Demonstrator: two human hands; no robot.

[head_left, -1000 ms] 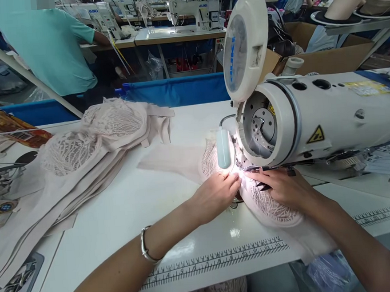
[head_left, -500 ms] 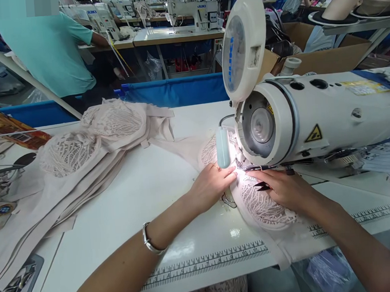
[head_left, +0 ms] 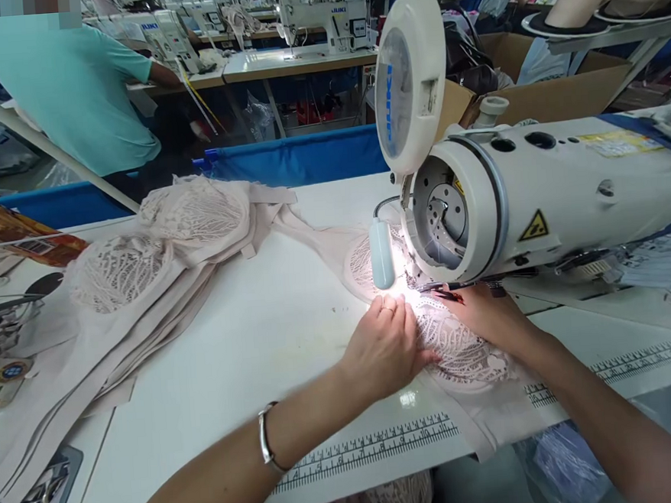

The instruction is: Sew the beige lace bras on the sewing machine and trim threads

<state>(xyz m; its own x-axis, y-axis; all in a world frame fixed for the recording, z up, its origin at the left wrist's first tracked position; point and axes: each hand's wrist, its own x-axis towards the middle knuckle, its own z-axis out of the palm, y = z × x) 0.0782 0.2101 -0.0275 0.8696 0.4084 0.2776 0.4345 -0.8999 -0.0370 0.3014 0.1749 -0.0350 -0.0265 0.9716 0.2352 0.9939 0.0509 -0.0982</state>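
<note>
A pale pink lace bra [head_left: 457,354] lies under the sewing machine head [head_left: 538,191], one cup towards me and the other behind the small lamp [head_left: 381,254]. My left hand [head_left: 385,348] has its fingers bent together on the bra's edge, just left of the lit needle area, thumb resting on the near cup. Close under the machine head, my right hand [head_left: 486,314] is closed around small thread snips [head_left: 449,296], their dark and red tip showing, with its fingers against the lace. The needle itself is hidden in glare.
A stack of similar bras [head_left: 124,270] covers the table's left side. A tray of metal pieces [head_left: 64,485] sits at the near left corner. Measuring tape marks [head_left: 377,444] run along the front edge. A person in a turquoise shirt [head_left: 65,94] sits at another machine ahead.
My left hand has turned and come nearer me, its thumb now over the near cup. The snips' tip in my right hand has shifted up towards the needle. The machine's inner wheel parts have turned.
</note>
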